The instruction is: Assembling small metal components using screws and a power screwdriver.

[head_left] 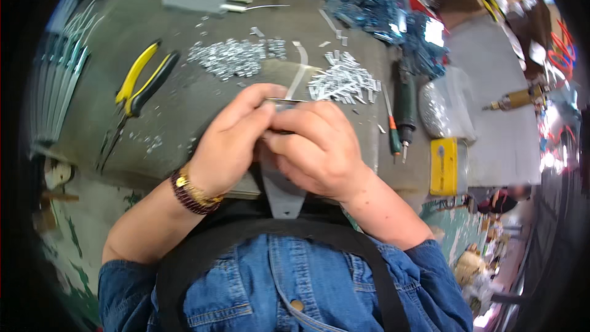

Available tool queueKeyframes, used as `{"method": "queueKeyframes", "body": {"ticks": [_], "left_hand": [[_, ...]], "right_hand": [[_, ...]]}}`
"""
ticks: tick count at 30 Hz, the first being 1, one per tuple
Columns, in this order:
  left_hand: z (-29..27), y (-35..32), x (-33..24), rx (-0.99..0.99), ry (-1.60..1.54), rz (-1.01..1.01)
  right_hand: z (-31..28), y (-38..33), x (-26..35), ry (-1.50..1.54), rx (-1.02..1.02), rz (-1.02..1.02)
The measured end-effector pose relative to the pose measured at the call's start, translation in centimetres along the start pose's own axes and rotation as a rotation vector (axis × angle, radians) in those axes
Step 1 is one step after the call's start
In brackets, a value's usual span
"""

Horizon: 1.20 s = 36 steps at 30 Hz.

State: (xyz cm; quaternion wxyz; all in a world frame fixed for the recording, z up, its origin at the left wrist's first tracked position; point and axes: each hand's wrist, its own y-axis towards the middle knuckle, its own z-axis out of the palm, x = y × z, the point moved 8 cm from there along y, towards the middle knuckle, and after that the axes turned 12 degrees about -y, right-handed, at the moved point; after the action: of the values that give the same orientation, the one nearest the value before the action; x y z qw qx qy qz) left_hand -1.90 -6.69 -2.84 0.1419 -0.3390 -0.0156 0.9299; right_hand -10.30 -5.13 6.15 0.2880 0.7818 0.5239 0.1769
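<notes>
Between both hands, close to my body at the table's front edge, is a grey tapered plate [283, 193], its narrow end pointing down toward me. My left hand [227, 132] pinches the plate's upper end from the left, thumb and forefinger closed. From the other side my right hand [322, 147] grips it with fingers curled. A pale thin strip [301, 71] sticks up beyond the fingertips. The fingers hide how it meets the plate and whether a small part is also held. Just past the hands lie a heap of small silvery pieces [230, 58] and a heap of short white tubes [346, 79].
Yellow-and-black pliers [138, 83] lie at left, near a row of grey strips [61, 89]. Another grey plate [196, 0] with white-sleeved wires is at the back. On the right are a screwdriver [391, 126], a dark power screwdriver [405, 101], a clear bag [445, 104] and a yellow box [444, 166].
</notes>
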Motion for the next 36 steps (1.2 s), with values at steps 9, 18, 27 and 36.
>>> {"method": "queueKeyframes", "body": {"ticks": [9, 18, 27, 36], "left_hand": [[2.4, -2.1, -3.0, 0.044, 0.528, 0.223], [5.6, -1.4, -3.2, 0.051, 1.079, 0.406], [4.5, -0.2, -0.9, -0.060, 0.816, 0.264], [6.0, -0.7, -1.1, -0.018, 1.036, 0.335]], "right_hand": [[-9.9, -12.5, -18.3, -0.805, 0.225, 0.833], [-9.6, -18.6, -21.7, 0.828, -0.205, 1.354], [-8.1, -9.7, -12.1, 1.409, -0.392, 0.735], [-6.6, -10.0, -9.2, 1.221, -0.718, 0.768]]}}
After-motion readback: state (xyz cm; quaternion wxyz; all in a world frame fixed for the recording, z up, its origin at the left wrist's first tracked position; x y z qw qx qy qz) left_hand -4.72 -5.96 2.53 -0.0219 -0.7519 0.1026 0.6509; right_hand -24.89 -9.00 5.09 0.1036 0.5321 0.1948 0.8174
